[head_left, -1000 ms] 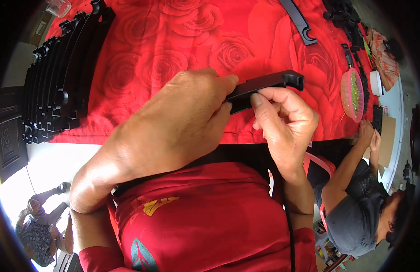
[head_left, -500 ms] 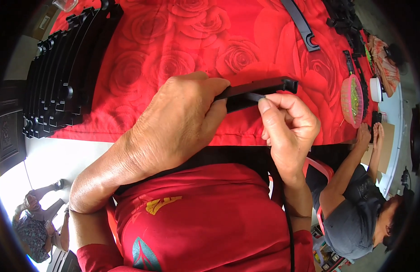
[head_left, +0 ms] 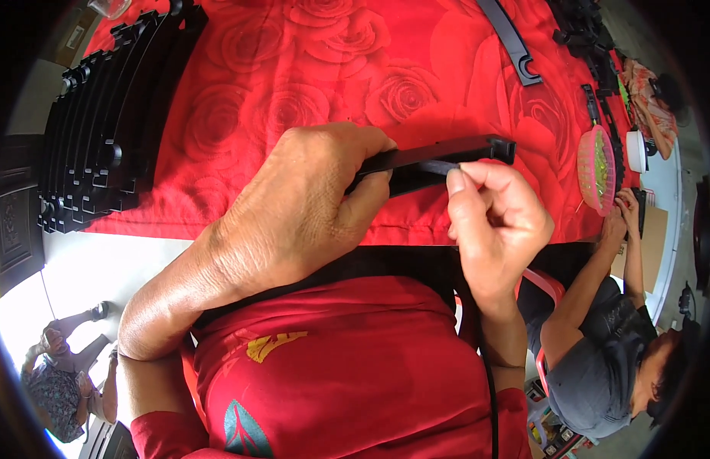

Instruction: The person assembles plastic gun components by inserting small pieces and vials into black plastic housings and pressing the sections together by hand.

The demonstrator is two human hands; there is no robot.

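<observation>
My left hand (head_left: 293,203) is closed round a long black plastic channel-shaped part (head_left: 447,149), held tilted just over the table's near edge. Its hooked end points right, and its left end is hidden by my fingers. Between thumb and forefinger, my right hand (head_left: 502,222) pinches the end of a thin dark grey strip (head_left: 435,166). The strip runs back into the open side of the black part, toward my left thumb; how far it goes inside is hidden.
Several similar black parts (head_left: 114,130) stand in a row at the left of the red rose-print tablecloth (head_left: 293,69). Another black part (head_left: 512,42) lies far right. A pink basket (head_left: 596,172) with green bits is at the right edge, near a co-worker (head_left: 600,352) holding a black piece.
The black part and my right hand have shifted slightly to the right. More of the grey strip shows between my hands. The co-worker's hands at the right have drawn together round a black piece.
</observation>
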